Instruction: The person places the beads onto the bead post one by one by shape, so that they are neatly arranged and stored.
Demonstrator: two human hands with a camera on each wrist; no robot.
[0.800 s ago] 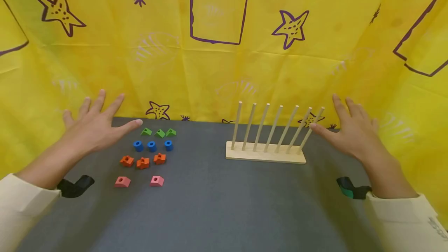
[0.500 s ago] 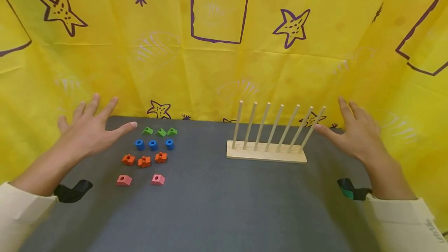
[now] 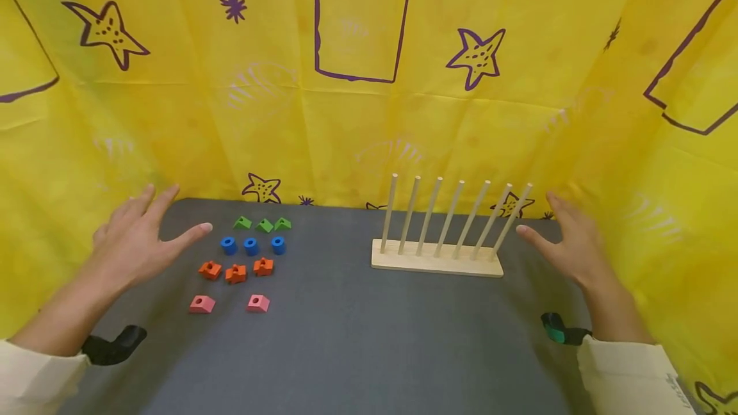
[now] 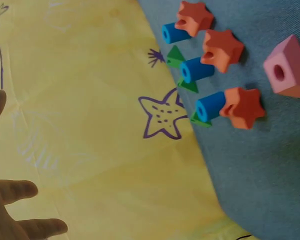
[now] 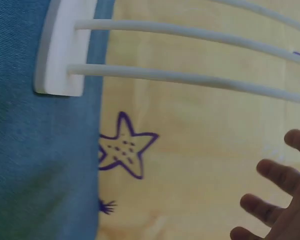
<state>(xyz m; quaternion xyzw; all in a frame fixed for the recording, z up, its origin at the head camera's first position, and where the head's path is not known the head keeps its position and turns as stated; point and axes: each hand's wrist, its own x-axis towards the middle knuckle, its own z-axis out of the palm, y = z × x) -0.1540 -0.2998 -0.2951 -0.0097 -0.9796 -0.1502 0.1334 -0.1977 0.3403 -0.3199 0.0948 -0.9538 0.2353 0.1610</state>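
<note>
My left hand [image 3: 135,245] hovers at the left with fingers spread and nothing held. Just right of it lie rows of small holed beads: green triangular ones [image 3: 264,225], blue cylinders [image 3: 250,246], orange stars [image 3: 236,273] and two pink blocks [image 3: 258,303]. In the left wrist view one pink block [image 4: 288,70] shows its round hole. A wooden peg rack [image 3: 436,265] stands right of centre, its several upright pegs bare. My right hand [image 3: 576,248] is held beside the rack's right end, thumb apart from the fingers. Its fingers [image 5: 277,175] look straight and hold nothing in the right wrist view.
A dark grey cloth-covered table [image 3: 346,344] lies under everything. Yellow curtain [image 3: 357,120] with purple drawings hangs close behind its far edge and along both sides. Black straps [image 3: 115,346] are on both wrists.
Both hands have come down and nearer the body, the left also moving slightly left. The head view has tilted slightly upward. Beads and rack stay in place.
</note>
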